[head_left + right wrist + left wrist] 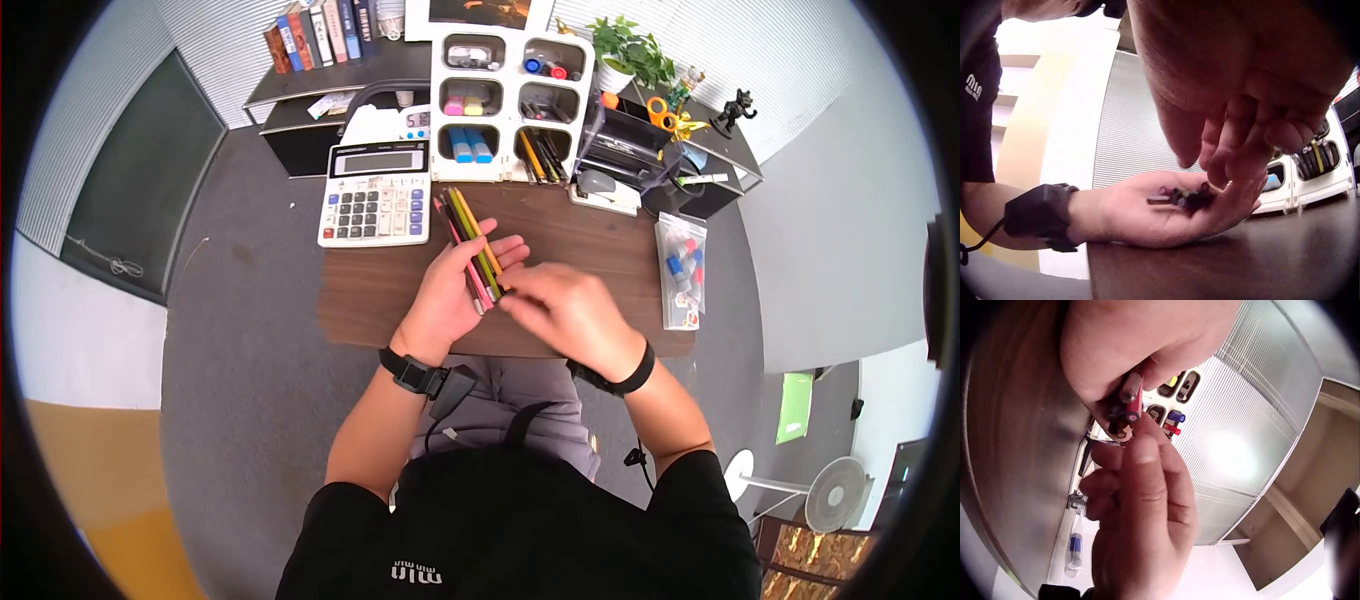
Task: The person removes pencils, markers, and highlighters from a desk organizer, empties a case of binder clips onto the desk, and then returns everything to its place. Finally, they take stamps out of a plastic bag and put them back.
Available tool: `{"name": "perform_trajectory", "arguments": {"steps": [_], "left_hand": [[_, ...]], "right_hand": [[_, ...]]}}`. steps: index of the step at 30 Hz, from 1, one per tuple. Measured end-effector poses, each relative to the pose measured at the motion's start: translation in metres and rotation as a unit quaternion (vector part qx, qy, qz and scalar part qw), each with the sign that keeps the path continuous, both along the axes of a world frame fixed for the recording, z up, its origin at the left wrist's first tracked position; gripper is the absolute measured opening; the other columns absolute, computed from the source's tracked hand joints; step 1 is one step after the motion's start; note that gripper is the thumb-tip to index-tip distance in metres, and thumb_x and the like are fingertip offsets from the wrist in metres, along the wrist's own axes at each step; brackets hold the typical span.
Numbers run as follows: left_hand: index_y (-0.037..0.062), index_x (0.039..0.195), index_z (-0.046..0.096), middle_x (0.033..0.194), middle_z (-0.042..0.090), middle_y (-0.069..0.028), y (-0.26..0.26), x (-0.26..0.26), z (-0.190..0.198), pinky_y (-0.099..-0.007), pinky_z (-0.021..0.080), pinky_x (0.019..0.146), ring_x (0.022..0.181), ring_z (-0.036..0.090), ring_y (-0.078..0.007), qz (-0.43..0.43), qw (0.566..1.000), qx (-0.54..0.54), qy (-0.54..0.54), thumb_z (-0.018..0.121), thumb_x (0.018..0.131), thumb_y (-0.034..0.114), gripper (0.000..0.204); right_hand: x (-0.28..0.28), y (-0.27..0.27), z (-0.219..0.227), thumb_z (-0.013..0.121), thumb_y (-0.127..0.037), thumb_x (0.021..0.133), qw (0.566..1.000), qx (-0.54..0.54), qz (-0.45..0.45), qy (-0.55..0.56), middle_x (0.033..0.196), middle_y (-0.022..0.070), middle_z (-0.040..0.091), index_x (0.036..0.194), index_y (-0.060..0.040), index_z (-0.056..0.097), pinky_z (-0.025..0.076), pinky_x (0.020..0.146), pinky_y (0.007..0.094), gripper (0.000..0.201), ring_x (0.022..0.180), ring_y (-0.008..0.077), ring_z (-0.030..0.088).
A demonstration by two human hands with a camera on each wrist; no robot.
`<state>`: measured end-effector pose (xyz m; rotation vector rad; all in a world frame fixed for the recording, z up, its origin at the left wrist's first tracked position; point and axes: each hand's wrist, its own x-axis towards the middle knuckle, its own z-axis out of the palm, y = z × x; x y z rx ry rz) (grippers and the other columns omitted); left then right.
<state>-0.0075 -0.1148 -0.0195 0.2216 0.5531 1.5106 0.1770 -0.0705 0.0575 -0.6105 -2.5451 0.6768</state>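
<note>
A bundle of several coloured pencils (467,235) lies slanted across the palm of my left hand (440,295), its thumb laid over them. Pink, dark, green and yellow-orange barrels show. My right hand (585,310) has bent fingers at the near ends of the bundle; whether they pinch one is hidden. In the left wrist view, a pink pencil end (1134,412) shows below my left hand (1147,337), close to the thumb of my right hand (1147,506). The right wrist view has dark pencil ends (1194,199) on my left hand (1154,219), under my right hand (1241,81).
A white organizer (512,110) with pens, highlighters and pencils stands at the back of the wooden table (590,240). Left of it is a calculator (376,200); right, a stapler (605,195), a black holder with scissors (660,115) and a clear pouch (682,275).
</note>
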Motion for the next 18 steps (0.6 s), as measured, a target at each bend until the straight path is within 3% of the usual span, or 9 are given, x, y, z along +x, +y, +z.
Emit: {"name": "perform_trajectory", "arguments": {"steps": [7, 12, 14, 18], "left_hand": [[-0.0005, 0.154, 0.04, 0.14, 0.058, -0.0271, -0.001, -0.001, 0.001, -0.0476, 0.053, 0.109, 0.13, 0.061, -0.0376, -0.001, 0.999, -0.004, 0.035, 0.049, 0.109, 0.017, 0.049], [-0.0009, 0.151, 0.043, 0.139, 0.059, -0.0265, 0.001, -0.001, 0.001, -0.0467, 0.053, 0.11, 0.129, 0.061, -0.037, 0.002, 1.0, 0.007, 0.014, 0.05, 0.109, 0.018, 0.047], [-0.0007, 0.152, 0.042, 0.14, 0.058, -0.0266, 0.0, -0.001, 0.001, -0.0465, 0.052, 0.111, 0.129, 0.061, -0.0372, 0.001, 1.0, -0.008, 0.002, 0.05, 0.109, 0.02, 0.048], [-0.0006, 0.153, 0.041, 0.141, 0.058, -0.0274, -0.001, -0.001, 0.001, -0.0466, 0.051, 0.112, 0.13, 0.061, -0.0369, -0.007, 1.0, 0.0, 0.005, 0.051, 0.109, 0.022, 0.05]], "right_hand": [[0.0, -0.003, -0.025, 0.073, -0.008, 0.092, 0.997, 0.004, 0.002, 0.079, 0.096, 0.0144, 0.073, 0.113, -0.0068, 0.072, 0.059, 0.076, 0.0455, 0.021, 0.087, 0.0369, 0.072], [0.009, -0.009, 0.018, 0.075, -0.002, 0.089, 0.987, 0.076, -0.016, 0.142, 0.1, 0.0123, 0.075, 0.11, -0.0054, 0.074, 0.06, 0.078, 0.0411, 0.021, 0.088, 0.0327, 0.074], [0.018, -0.004, 0.031, 0.075, 0.0, 0.089, 0.976, 0.129, -0.073, 0.158, 0.103, 0.0109, 0.078, 0.109, -0.0051, 0.076, 0.06, 0.079, 0.0386, 0.02, 0.089, 0.0293, 0.075], [0.016, 0.023, 0.036, 0.074, -0.005, 0.094, 0.964, 0.098, -0.177, 0.171, 0.1, 0.0146, 0.078, 0.108, -0.0023, 0.076, 0.06, 0.076, 0.0346, 0.015, 0.086, 0.0283, 0.076]]}}
